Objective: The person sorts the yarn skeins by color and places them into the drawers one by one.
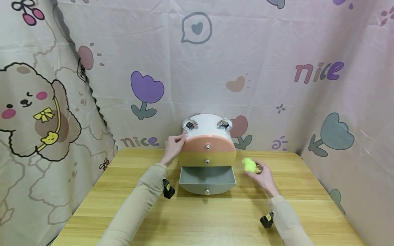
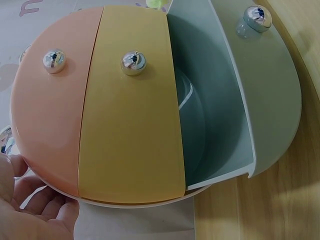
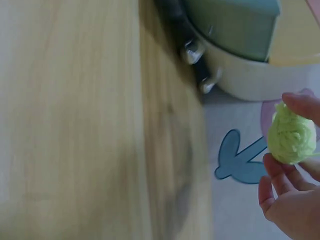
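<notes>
A frog-shaped drawer box point(image 1: 207, 123) stands at the back of the table, with an orange drawer point(image 1: 197, 142), a yellow drawer point(image 1: 194, 159) and a grey-green drawer point(image 1: 191, 187), each with a silver knob. The grey-green bottom drawer is pulled out; the other two are closed. My left hand point(image 1: 173, 147) holds the box by its left side, thumb at the edge of the orange drawer and fingers curled behind in the left wrist view. To the right of the box, my right hand point(image 1: 263, 176) pinches a small fluffy yellow-green ball point(image 3: 290, 135) between thumb and fingers, above the table.
The light wooden table point(image 1: 197, 218) extends in front of the box. Printed cloth point(image 1: 197, 75) hangs close behind it and along both sides. A black wrist camera point(image 1: 168, 189) sits by the left sleeve, another camera point(image 1: 267, 220) by the right sleeve.
</notes>
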A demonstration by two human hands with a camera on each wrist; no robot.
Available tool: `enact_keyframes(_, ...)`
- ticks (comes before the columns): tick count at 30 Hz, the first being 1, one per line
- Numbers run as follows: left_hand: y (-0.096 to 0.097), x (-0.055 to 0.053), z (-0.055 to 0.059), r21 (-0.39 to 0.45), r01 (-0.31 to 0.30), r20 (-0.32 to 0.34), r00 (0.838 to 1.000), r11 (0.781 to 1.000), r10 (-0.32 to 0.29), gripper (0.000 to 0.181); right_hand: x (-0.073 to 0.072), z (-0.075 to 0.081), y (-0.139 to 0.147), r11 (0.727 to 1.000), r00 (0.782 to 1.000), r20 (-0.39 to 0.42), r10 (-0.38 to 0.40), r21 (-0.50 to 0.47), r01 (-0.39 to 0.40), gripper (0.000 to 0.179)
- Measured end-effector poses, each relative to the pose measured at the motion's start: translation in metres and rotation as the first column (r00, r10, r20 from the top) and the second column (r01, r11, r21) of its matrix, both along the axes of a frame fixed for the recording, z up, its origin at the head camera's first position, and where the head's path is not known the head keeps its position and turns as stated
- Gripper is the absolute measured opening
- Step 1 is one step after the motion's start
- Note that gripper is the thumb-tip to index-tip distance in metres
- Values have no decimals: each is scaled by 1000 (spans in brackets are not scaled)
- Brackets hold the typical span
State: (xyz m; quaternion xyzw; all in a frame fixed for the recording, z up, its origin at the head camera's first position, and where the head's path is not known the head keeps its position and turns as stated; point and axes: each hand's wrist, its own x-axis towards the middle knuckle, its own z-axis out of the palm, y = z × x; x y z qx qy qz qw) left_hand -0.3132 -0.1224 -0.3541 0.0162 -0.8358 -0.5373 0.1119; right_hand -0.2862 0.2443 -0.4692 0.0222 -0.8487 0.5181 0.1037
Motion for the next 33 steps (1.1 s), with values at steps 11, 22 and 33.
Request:
enact_keyframes(11,0,-1,0,-3,-1,4,1000,1000,1,41,17,19,-16,988,987,-111,120,-84,-130,64)
enact_keyframes(22,-1,-2,0,-12,-4,2,1000,1000,4,41,28,32,-31,944,941,-157,300,-94,-317,62)
enact_keyframes(33,-1,-1,0,-19,-2,6,1000,1000,2,41,27,33,-52,882,870,-189,456,-37,-470,63)
